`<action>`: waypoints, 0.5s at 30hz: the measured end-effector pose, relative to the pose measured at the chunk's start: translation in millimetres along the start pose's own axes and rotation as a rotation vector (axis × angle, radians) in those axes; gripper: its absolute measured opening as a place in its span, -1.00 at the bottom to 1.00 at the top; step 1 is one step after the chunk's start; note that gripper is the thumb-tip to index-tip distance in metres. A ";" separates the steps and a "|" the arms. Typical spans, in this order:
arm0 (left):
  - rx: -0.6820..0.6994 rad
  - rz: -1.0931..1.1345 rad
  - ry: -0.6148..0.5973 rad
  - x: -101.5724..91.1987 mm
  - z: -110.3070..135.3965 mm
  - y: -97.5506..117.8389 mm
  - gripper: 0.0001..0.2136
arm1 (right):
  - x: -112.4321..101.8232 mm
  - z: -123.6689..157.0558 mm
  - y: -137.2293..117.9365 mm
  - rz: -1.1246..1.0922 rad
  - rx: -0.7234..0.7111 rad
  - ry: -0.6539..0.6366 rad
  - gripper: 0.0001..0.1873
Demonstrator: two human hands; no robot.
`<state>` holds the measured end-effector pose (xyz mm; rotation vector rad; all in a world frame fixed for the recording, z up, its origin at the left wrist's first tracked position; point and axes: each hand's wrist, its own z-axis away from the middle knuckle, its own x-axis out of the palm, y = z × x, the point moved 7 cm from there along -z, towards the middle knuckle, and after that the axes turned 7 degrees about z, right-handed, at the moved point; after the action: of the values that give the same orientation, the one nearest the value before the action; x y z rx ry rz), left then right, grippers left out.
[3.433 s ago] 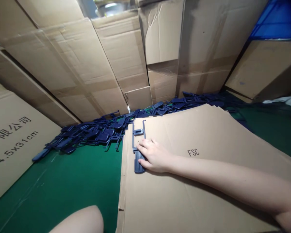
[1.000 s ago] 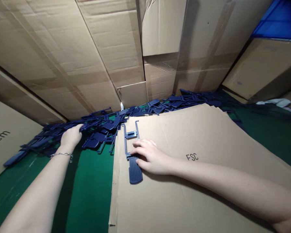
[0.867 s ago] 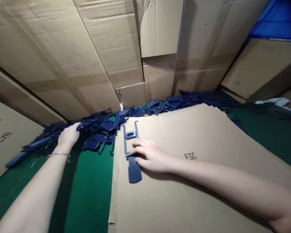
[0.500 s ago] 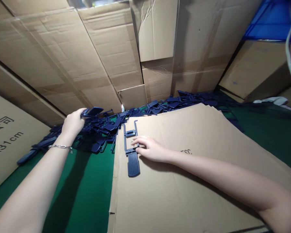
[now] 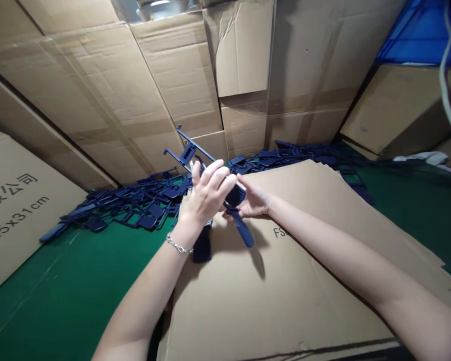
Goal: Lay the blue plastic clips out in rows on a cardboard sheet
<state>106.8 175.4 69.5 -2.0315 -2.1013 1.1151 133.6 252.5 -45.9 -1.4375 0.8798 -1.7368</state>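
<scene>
My left hand (image 5: 208,193) is closed around dark blue plastic above the cardboard stack (image 5: 304,291). From its far side sticks out a dark blue plastic frame (image 5: 188,152) with two hooked prongs, tilted up. A flat ribbed panel (image 5: 236,195) and a narrow paddle (image 5: 244,230) show between the hands; whether they belong to the same frame I cannot tell. My right hand (image 5: 253,199) grips this plastic from the right, its fingertips partly hidden. Below my left wrist, another dark paddle (image 5: 202,245) rests on the cardboard, its upper end covered.
A long heap of similar dark blue plastic parts (image 5: 150,205) lies on the green surface (image 5: 97,281) along a wall of cardboard boxes (image 5: 93,95). A printed carton (image 5: 15,210) stands at left. At right are a blue crate (image 5: 417,35), a box and a white cable (image 5: 445,80).
My left hand has come right from over the heap to above the cardboard, carrying a plastic part. My right hand has risen off the cardboard and now meets the left at the plastic.
</scene>
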 end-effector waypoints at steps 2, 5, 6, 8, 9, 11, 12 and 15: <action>-0.004 0.003 -0.003 1.6 3.7 8.8 -0.86 | -1.7 -2.4 -1.3 -0.016 -0.087 0.046 -0.54; -0.069 0.072 -0.068 1.1 9.3 -1.5 -0.80 | -1.4 -6.8 -0.5 -0.002 -0.111 0.087 -0.87; -0.115 0.118 -0.100 0.8 11.0 -10.2 -0.78 | -0.7 -8.0 0.0 0.011 -0.098 0.090 -0.91; -0.228 0.216 -0.161 -0.8 14.3 -30.8 -0.74 | -0.1 -9.9 0.7 0.029 -0.064 0.096 -0.95; -0.293 0.256 -0.182 -2.7 15.8 -41.8 -0.71 | -0.4 -10.5 1.1 0.031 -0.048 0.101 -0.92; -0.436 0.314 -0.191 -10.3 18.9 -63.9 -0.67 | -2.1 -11.2 1.3 0.027 -0.031 0.116 -0.89; -0.507 0.337 -0.159 -17.4 20.5 -74.4 -0.66 | -3.1 -11.4 1.3 0.025 -0.025 0.122 -0.88; -0.658 0.356 0.046 -49.0 25.4 -100.2 -0.72 | -6.0 -11.2 1.4 0.035 -0.003 0.145 -0.87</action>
<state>15.5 130.2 121.6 -2.7525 -2.3589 0.3854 123.4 257.6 -51.8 -1.3022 0.9779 -1.8321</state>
